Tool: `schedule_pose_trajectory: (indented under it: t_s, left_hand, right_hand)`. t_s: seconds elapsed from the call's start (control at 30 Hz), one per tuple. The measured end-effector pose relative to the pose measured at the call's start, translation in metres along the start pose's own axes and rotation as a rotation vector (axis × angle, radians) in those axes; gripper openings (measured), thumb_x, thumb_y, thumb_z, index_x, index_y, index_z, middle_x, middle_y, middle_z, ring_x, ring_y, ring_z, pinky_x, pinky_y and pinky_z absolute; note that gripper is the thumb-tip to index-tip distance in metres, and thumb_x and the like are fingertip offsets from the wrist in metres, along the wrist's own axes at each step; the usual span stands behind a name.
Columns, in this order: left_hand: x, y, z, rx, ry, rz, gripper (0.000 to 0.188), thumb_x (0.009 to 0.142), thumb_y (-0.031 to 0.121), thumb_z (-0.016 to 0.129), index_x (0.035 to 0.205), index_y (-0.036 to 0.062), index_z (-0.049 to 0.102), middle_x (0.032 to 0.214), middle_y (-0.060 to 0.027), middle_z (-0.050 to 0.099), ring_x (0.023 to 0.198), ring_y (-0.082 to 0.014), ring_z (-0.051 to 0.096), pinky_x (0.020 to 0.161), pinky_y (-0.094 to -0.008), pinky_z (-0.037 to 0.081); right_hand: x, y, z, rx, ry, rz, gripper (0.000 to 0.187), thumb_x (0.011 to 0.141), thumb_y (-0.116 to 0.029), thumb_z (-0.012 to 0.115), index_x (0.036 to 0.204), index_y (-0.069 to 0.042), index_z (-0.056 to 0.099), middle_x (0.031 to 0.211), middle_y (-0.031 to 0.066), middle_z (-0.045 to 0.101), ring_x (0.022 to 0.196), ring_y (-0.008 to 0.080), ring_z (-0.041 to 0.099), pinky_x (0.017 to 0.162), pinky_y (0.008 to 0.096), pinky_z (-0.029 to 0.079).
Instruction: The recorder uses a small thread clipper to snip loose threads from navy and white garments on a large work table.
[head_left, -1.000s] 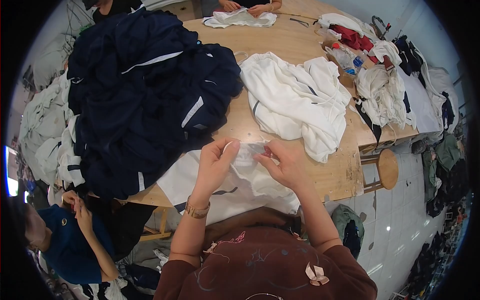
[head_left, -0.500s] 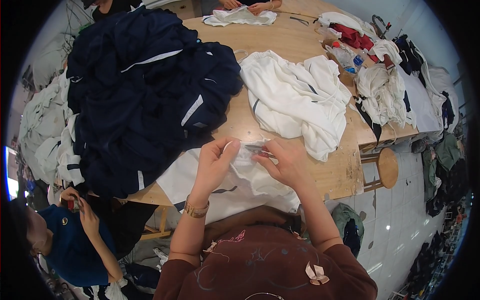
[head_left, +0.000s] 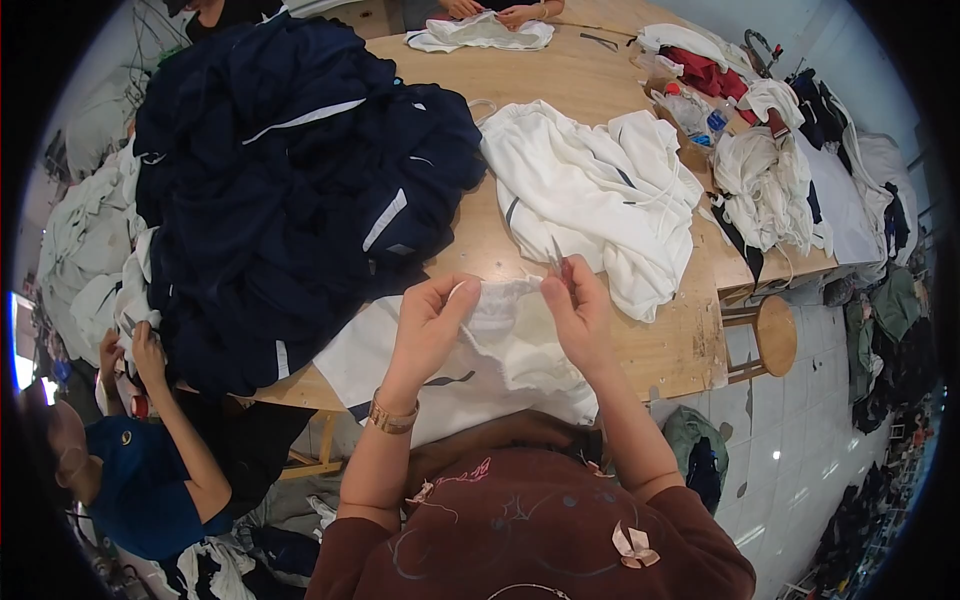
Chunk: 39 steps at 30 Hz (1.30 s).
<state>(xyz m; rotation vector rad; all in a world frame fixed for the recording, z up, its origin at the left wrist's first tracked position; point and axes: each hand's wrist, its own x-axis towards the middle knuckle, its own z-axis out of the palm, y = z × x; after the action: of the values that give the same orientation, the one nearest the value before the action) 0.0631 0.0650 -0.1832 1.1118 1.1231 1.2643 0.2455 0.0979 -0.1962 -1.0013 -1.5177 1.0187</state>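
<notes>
A white garment [head_left: 520, 350] with a gathered elastic edge hangs between my hands at the table's near edge, its lower part spread over my lap. My left hand [head_left: 432, 315] pinches one end of that edge between thumb and fingers. On the other side, my right hand [head_left: 580, 308] is closed around small thread snips [head_left: 555, 252], whose blades point up and away from me. The right thumb also presses against the garment's edge. Most of the snips' handle is hidden by my fingers.
A large navy garment heap [head_left: 300, 200] covers the wooden table [head_left: 560, 75] at left. Another white garment [head_left: 590, 190] lies just beyond my hands. A stool [head_left: 776, 336] stands at right. Co-workers sit at left, in a blue shirt [head_left: 150, 480], and across the table.
My right hand has turned, swinging the snips' blades from the garment's edge to pointing upward. My left hand stays put. The co-worker at left has reached toward pale fabric.
</notes>
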Motion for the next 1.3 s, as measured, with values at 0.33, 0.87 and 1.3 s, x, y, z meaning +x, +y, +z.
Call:
schedule_pose_trajectory:
  t_s: [0.33,0.87,1.3]
  left_hand:
    - [-0.001,0.003,0.001,0.001,-0.01,0.01,0.024,0.091,0.018,0.054,0.088,-0.0038,0.064,0.069,0.0067,0.054,0.061,0.0,0.041,0.053,-0.0171,0.032]
    - [0.005,-0.007,-0.004,-0.128,0.018,-0.045,0.025,0.092,0.021,0.052,0.086,-0.001,0.065,0.07,0.0055,0.057,0.059,0.0002,0.044,0.052,-0.0167,0.033]
    - [0.003,-0.008,-0.006,-0.124,-0.026,-0.036,0.025,0.092,0.019,0.053,0.089,-0.0029,0.065,0.074,0.0046,0.059,0.063,-0.0003,0.046,0.056,-0.0168,0.036]
  right_hand:
    - [-0.002,-0.002,0.02,0.078,-0.094,0.094,0.015,0.084,-0.01,0.062,0.092,-0.003,0.051,0.072,0.0014,0.054,0.063,0.0071,0.05,0.056,0.0212,0.041]
    - [-0.011,0.0,0.0,-0.412,-0.165,-0.222,0.03,0.08,-0.031,0.066,0.073,-0.005,0.054,0.056,0.0097,0.052,0.046,0.0259,0.049,0.044,0.0324,0.037]
    - [-0.006,0.0,0.002,-0.532,-0.123,-0.32,0.033,0.079,-0.036,0.065,0.07,-0.007,0.053,0.059,0.0068,0.057,0.048,0.0245,0.055,0.044,0.0321,0.04]
